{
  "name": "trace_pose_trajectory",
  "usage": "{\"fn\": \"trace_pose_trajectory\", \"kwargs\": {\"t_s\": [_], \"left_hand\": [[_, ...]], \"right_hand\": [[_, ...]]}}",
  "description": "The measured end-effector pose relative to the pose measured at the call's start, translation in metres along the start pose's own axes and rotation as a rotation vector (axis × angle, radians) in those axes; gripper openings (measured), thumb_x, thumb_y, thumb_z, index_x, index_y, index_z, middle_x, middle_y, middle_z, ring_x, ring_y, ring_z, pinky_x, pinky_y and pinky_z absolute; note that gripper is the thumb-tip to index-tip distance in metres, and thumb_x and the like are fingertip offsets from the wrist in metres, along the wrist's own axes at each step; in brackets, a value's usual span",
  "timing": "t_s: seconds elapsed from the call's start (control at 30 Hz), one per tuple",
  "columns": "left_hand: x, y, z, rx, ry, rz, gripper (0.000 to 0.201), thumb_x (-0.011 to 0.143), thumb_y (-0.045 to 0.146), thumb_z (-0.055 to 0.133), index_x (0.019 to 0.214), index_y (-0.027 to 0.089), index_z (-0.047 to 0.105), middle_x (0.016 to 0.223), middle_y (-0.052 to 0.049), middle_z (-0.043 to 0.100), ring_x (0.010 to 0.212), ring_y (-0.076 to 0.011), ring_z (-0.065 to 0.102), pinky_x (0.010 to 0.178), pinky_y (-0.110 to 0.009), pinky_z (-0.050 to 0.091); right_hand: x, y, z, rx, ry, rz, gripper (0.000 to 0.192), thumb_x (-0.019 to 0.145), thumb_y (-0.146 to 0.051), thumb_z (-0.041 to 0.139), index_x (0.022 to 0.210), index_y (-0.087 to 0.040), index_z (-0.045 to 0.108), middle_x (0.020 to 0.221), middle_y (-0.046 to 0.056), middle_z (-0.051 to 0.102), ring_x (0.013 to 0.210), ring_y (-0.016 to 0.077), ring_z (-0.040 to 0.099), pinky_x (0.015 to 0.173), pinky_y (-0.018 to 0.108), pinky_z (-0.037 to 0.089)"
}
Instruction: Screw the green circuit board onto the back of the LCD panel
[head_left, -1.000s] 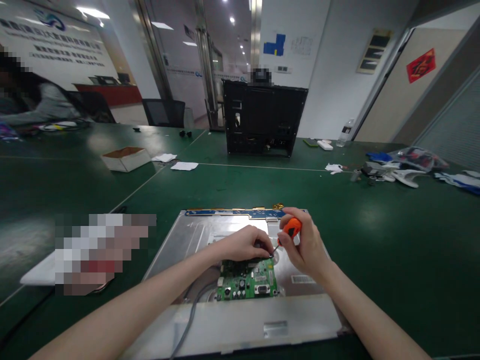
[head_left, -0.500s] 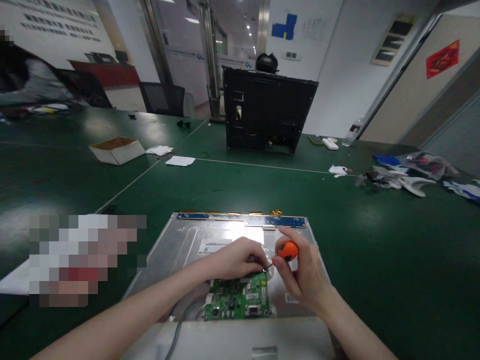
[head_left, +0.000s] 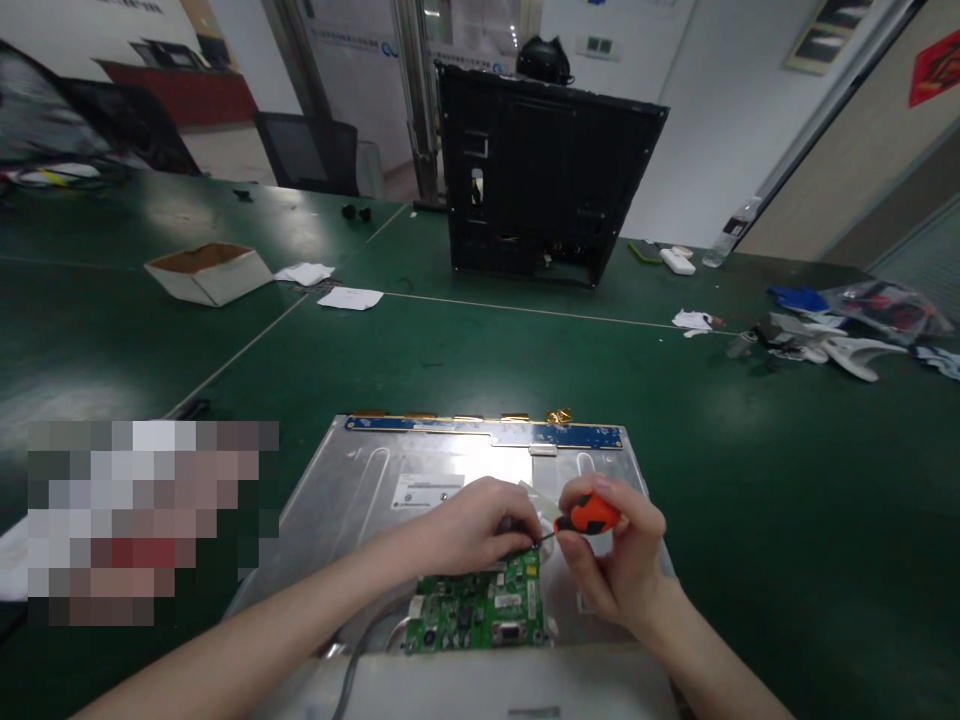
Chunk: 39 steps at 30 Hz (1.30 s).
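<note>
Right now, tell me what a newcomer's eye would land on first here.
Near the bottom centre, the right hand grips an orange-handled screwdriver, its tip at the upper edge of a green circuit board, where the left hand presses down. Both rest on a silver metal panel lying flat on the green table. Behind it, a black monitor shell stands upright.

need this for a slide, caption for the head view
Right hand works an orange-handled screwdriver at the green circuit board steadied by the left hand.

Left hand (head_left: pixel 480 525), right hand (head_left: pixel 619 560): bare, sleeveless forearms.
</note>
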<state>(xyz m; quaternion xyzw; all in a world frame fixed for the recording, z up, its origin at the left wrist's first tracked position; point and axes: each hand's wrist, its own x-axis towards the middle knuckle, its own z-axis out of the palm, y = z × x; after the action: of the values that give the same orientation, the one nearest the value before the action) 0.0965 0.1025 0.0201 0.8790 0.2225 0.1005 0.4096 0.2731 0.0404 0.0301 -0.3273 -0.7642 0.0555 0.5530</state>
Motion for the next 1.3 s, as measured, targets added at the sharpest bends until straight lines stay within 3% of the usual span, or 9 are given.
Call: {"fn": "trace_pose_trajectory", "kwargs": {"t_s": [0.33,0.53,0.8,1.3], "left_hand": [[0.0004,0.0003,-0.0012,0.003,-0.025,0.0,0.011,0.083,0.011,0.063,0.089,0.016,0.071,0.081,-0.002,0.069,0.075,-0.0161,0.061,0.069,-0.023,0.043],[0.0017,-0.0018,-0.0001,0.01,-0.047,-0.031,0.018,0.08,0.004,0.061,0.09,0.015,0.071,0.082,-0.002,0.069,0.074,-0.0159,0.06,0.069,-0.024,0.043],[0.0035,-0.0003,-0.0021,-0.019,-0.051,-0.035,0.012,0.078,0.006,0.06,0.079,0.015,0.068,0.072,0.001,0.064,0.067,-0.0137,0.055,0.063,-0.022,0.04],[0.0032,-0.0044,-0.0003,-0.077,-0.037,-0.023,0.011,0.081,0.008,0.06,0.083,0.015,0.068,0.079,-0.001,0.068,0.074,-0.0151,0.06,0.069,-0.024,0.043]], "right_hand": [[-0.0004,-0.0033,-0.0003,-0.071,-0.041,-0.04,0.069,0.08,-0.009,0.046,0.143,-0.02,0.022,0.08,0.002,0.056,0.06,0.0153,0.055,0.053,0.03,0.05],[-0.0029,-0.0018,0.0001,-0.138,-0.032,-0.11,0.069,0.083,-0.009,0.047,0.146,-0.018,0.021,0.075,0.001,0.057,0.054,0.0155,0.054,0.047,0.029,0.047],[-0.0044,0.0002,-0.0029,-0.221,0.009,-0.111,0.068,0.085,-0.012,0.05,0.147,-0.02,0.023,0.075,0.0,0.058,0.055,0.014,0.056,0.049,0.026,0.049],[0.0007,-0.0009,-0.002,-0.257,0.011,-0.136,0.063,0.089,-0.015,0.048,0.146,-0.019,0.022,0.077,0.0,0.062,0.058,0.0135,0.058,0.049,0.025,0.05]]}}
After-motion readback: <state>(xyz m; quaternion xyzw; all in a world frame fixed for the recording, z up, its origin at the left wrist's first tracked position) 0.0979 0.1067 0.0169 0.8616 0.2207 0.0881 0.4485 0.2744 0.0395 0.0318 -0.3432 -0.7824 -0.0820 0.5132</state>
